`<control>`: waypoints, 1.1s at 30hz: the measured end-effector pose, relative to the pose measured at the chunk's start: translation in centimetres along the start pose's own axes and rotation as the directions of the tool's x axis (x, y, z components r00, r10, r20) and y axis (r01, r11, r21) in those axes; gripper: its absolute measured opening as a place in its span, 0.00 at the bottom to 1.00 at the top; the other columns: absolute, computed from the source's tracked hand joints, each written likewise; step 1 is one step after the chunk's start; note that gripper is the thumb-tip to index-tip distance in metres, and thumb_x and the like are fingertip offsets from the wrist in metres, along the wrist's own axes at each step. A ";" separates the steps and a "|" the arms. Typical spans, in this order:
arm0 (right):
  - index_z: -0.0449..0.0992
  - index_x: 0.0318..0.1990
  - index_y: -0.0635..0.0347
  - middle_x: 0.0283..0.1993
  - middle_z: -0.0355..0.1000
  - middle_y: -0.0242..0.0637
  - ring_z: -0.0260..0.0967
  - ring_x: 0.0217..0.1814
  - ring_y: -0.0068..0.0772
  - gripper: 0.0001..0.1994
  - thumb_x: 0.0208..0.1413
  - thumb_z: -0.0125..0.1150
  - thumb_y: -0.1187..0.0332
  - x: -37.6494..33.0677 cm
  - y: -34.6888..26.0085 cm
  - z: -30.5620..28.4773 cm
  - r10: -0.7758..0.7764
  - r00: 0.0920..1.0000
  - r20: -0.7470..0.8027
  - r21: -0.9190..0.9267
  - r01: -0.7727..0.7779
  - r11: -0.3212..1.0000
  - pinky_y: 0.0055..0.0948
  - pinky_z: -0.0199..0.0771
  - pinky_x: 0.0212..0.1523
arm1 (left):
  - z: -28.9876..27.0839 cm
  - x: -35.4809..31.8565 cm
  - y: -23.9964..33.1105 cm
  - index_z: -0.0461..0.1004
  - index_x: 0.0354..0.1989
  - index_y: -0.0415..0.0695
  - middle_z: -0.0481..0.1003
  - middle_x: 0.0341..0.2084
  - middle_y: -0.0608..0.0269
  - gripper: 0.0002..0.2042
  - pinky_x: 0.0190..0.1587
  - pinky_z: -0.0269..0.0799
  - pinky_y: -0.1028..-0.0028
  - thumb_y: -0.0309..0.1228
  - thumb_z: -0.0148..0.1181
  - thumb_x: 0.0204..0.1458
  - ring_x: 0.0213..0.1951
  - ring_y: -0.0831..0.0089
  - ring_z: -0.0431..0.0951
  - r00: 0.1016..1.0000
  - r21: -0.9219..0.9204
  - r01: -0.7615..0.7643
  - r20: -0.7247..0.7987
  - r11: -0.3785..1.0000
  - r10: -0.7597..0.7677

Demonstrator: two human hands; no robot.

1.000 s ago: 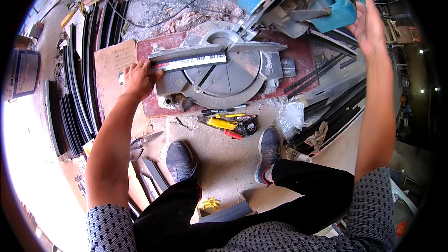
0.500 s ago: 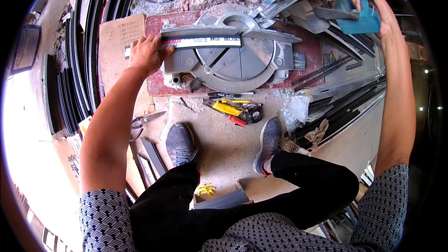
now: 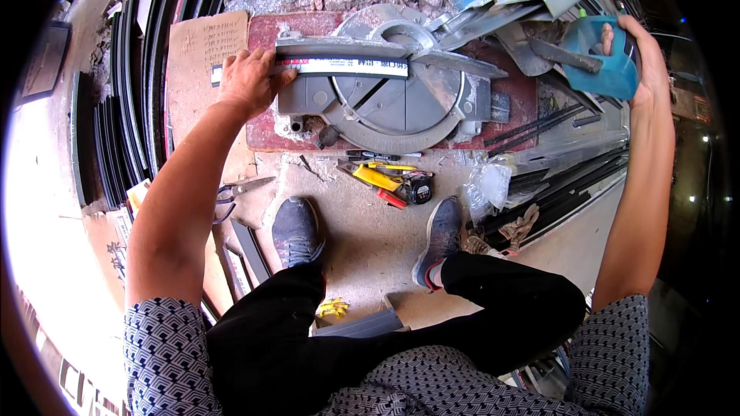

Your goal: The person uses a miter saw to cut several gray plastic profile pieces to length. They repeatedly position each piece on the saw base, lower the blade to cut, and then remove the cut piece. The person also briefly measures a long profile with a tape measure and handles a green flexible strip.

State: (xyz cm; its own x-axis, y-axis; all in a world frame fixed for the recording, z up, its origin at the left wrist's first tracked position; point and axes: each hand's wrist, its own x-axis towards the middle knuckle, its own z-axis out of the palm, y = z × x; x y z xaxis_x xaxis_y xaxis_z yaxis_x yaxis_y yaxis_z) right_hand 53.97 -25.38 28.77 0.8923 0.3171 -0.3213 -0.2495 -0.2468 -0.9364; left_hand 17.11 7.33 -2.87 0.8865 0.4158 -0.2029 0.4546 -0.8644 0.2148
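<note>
The grey profile strip (image 3: 343,62) lies along the back fence of the mitre saw (image 3: 385,100), pressed flat at its left end by the left hand (image 3: 248,77); cardboard (image 3: 202,50) borders the saw's left edge. The right hand (image 3: 644,54) is closed around the saw's blue handle (image 3: 605,65), raised right of the saw; bare floor lies in front of the saw, beyond hand tools (image 3: 389,181).

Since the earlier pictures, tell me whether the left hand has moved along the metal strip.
No. The left hand presses the same left end of the metal strip on the saw base.

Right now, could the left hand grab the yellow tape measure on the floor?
Probably yes. The left hand presses the metal strip on the saw; the tape measure lies just below, uncovered.
</note>
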 end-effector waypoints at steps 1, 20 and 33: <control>0.73 0.40 0.71 0.34 0.76 0.45 0.77 0.31 0.32 0.09 0.63 0.62 0.72 -1.0 0.3 0.5 -0.015 1.000 -0.014 -0.003 0.015 1.000 0.29 0.84 0.31 | 0.0 0.1 0.1 0.75 0.60 0.46 0.79 0.53 0.55 0.30 0.63 0.60 0.55 0.59 0.53 0.64 0.59 0.55 0.73 1.000 -0.001 0.001 0.007 1.000 -0.001; 0.52 0.67 0.61 0.37 0.71 0.47 0.72 0.27 0.32 0.27 0.63 0.53 0.76 -18.2 13.3 14.4 -0.439 0.877 -0.198 -0.164 0.412 0.897 0.34 0.81 0.33 | 1.0 -0.1 -0.4 0.71 0.65 0.43 0.77 0.54 0.53 0.35 0.66 0.59 0.54 0.62 0.51 0.64 0.60 0.53 0.72 0.998 -0.009 0.000 -0.063 1.000 -0.001; 0.50 0.69 0.63 0.48 0.68 0.51 0.70 0.23 0.29 0.29 0.63 0.51 0.82 -19.6 18.4 15.7 -0.603 0.783 -0.150 -0.250 0.560 0.790 0.27 0.78 0.31 | 0.8 -0.1 -0.2 0.75 0.59 0.48 0.78 0.53 0.61 0.29 0.66 0.60 0.53 0.60 0.52 0.64 0.61 0.59 0.72 0.998 0.023 0.008 -0.055 1.000 -0.006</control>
State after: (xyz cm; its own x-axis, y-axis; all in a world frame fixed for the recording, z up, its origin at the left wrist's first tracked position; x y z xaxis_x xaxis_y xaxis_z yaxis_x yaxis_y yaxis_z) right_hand 25.95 -21.74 15.59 0.9059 0.2597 0.3345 0.3970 -0.2459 -0.8843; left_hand 16.87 7.24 -3.65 0.8870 0.4363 -0.1512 0.4593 -0.8674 0.1916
